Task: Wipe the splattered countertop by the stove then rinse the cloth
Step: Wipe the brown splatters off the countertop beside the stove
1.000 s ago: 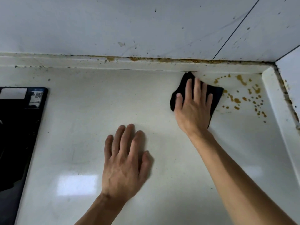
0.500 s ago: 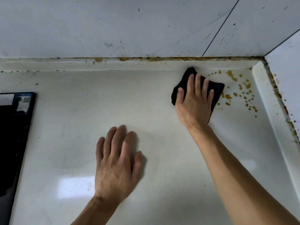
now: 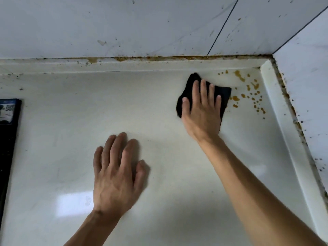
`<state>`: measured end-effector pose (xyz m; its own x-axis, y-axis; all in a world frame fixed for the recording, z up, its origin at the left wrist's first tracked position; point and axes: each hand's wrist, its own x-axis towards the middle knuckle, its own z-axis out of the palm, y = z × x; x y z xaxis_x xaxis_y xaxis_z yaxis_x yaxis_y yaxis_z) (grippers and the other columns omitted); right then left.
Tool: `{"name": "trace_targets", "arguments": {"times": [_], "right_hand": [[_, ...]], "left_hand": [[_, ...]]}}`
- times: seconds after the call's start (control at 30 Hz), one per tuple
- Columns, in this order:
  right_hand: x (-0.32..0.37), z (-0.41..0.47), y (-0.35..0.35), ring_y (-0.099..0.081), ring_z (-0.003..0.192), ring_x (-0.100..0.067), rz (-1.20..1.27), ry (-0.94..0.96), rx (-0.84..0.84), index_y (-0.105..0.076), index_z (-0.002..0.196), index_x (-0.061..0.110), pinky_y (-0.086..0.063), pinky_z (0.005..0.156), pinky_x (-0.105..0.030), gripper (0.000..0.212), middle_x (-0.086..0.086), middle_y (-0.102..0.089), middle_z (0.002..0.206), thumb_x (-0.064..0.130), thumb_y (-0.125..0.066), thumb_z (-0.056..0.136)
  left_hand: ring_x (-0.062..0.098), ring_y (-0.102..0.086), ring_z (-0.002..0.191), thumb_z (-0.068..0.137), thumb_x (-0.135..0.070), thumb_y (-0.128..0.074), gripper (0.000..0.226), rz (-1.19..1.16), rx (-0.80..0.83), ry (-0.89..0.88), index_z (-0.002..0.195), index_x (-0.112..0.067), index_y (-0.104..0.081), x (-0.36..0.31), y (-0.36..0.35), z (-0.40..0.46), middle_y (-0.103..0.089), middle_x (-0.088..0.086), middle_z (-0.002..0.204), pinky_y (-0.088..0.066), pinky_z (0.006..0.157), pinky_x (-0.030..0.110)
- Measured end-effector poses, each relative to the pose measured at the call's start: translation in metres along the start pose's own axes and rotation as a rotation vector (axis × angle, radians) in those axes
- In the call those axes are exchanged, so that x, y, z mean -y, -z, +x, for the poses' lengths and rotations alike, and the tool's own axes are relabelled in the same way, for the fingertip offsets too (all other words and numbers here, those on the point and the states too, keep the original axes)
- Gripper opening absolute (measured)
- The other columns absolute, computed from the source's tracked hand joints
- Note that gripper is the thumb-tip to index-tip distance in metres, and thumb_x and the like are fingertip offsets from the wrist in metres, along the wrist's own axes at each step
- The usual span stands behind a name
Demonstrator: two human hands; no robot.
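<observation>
A black cloth (image 3: pixel 224 95) lies flat on the white countertop (image 3: pixel 62 132) near the back right corner. My right hand (image 3: pixel 202 112) presses down on it with fingers spread, covering most of it. Brown splatter drops (image 3: pixel 252 96) dot the counter just right of the cloth, up to the raised right edge. My left hand (image 3: pixel 115 174) rests palm down on the bare counter in the middle, fingers apart, holding nothing. The black stove (image 3: pixel 8 132) shows at the left edge.
A raised white lip (image 3: pixel 124 65) runs along the back wall and another along the right side (image 3: pixel 287 135), both with brown grime in the seams. Speckled white wall tiles (image 3: pixel 142 23) rise behind and to the right.
My right hand has slid the cloth a little rightward over the first drops of the splatter. The view has shifted right, so less of the stove shows. My left hand stays planted.
</observation>
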<state>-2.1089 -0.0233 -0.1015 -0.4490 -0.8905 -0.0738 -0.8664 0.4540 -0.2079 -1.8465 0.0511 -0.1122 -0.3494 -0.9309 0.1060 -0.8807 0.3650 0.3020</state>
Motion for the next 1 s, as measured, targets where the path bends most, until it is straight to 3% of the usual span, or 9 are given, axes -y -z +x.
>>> {"name": "trace_targets", "arguments": {"times": [0.2,0.43,0.53,0.57,0.63,0.7,0.77,0.87,1.0], "right_hand": [[-0.03,-0.014,0.007,-0.001,0.165,-0.021,-0.054,0.393,0.095,-0.015,0.169,0.025,-0.002,0.133,-0.048,0.065,0.004,-0.008,0.178,0.05,-0.028,0.111],[-0.041,-0.016,0.014,0.001,0.165,-0.021,-0.02,0.434,0.12,-0.018,0.169,0.023,0.001,0.132,-0.051,0.063,0.002,-0.008,0.178,0.043,-0.035,0.112],[-0.044,-0.035,0.023,-0.018,0.162,-0.026,0.113,0.403,0.07,-0.038,0.163,0.018,-0.012,0.132,-0.052,0.061,-0.007,-0.027,0.172,0.04,-0.051,0.108],[-0.041,-0.04,0.025,-0.033,0.154,-0.029,0.148,0.359,0.003,-0.047,0.157,0.015,-0.024,0.127,-0.049,0.06,-0.01,-0.041,0.162,0.043,-0.056,0.104],[-0.027,-0.048,0.026,-0.053,0.126,-0.031,0.134,0.245,-0.107,-0.058,0.139,0.014,-0.043,0.104,-0.044,0.06,-0.009,-0.057,0.135,0.055,-0.059,0.096],[-0.007,-0.05,0.025,-0.055,0.11,-0.03,0.026,0.147,-0.096,-0.059,0.126,0.015,-0.043,0.088,-0.043,0.067,-0.007,-0.059,0.121,0.072,-0.054,0.092],[0.008,-0.046,0.022,-0.054,0.109,-0.029,-0.101,0.077,-0.071,-0.056,0.122,0.016,-0.043,0.083,-0.042,0.071,-0.005,-0.058,0.119,0.079,-0.05,0.091],[0.016,-0.039,0.02,-0.055,0.11,-0.027,-0.146,0.044,-0.098,-0.053,0.122,0.016,-0.044,0.083,-0.04,0.059,-0.004,-0.059,0.119,0.069,-0.052,0.097],[0.011,-0.036,0.023,-0.058,0.111,-0.026,-0.249,0.111,-0.115,-0.051,0.125,0.012,-0.04,0.073,-0.036,0.022,-0.006,-0.062,0.12,0.026,-0.048,0.108]], "left_hand": [[0.039,-0.035,0.155,0.095,-0.037,-0.055,0.053,-0.015,0.01,0.008,0.142,-0.012,-0.053,-0.002,0.003,0.001,-0.044,0.015,0.161,-0.023,0.126,0.059],[0.04,-0.037,0.154,0.095,-0.032,-0.057,0.049,-0.042,0.028,0.029,0.139,-0.01,-0.055,-0.01,0.013,0.002,-0.047,0.017,0.159,-0.023,0.126,0.056],[0.04,-0.037,0.153,0.094,-0.031,-0.057,0.048,-0.053,0.021,0.024,0.138,-0.009,-0.056,-0.012,0.017,0.003,-0.048,0.018,0.157,-0.023,0.126,0.054],[0.04,-0.038,0.153,0.094,-0.031,-0.057,0.049,-0.055,0.018,0.023,0.138,-0.009,-0.056,-0.012,0.017,0.003,-0.048,0.018,0.157,-0.022,0.126,0.054],[0.039,-0.037,0.153,0.095,-0.032,-0.056,0.049,-0.058,0.018,0.02,0.138,-0.009,-0.056,-0.012,0.017,0.003,-0.048,0.017,0.157,-0.022,0.126,0.053],[0.039,-0.037,0.153,0.095,-0.034,-0.055,0.05,-0.056,0.011,0.018,0.139,-0.009,-0.056,-0.011,0.015,0.002,-0.048,0.017,0.157,-0.022,0.126,0.053],[0.039,-0.037,0.153,0.095,-0.035,-0.054,0.051,-0.052,-0.007,0.009,0.139,-0.008,-0.056,-0.009,0.012,0.001,-0.048,0.018,0.157,-0.022,0.125,0.054],[0.04,-0.038,0.153,0.095,-0.036,-0.053,0.051,-0.045,-0.042,-0.005,0.138,-0.009,-0.056,-0.006,0.008,0.001,-0.048,0.017,0.157,-0.023,0.125,0.053],[0.039,-0.04,0.151,0.094,-0.035,-0.054,0.049,-0.034,-0.083,-0.023,0.137,-0.01,-0.057,-0.002,0.002,0.0,-0.05,0.016,0.155,-0.025,0.123,0.053]]}}
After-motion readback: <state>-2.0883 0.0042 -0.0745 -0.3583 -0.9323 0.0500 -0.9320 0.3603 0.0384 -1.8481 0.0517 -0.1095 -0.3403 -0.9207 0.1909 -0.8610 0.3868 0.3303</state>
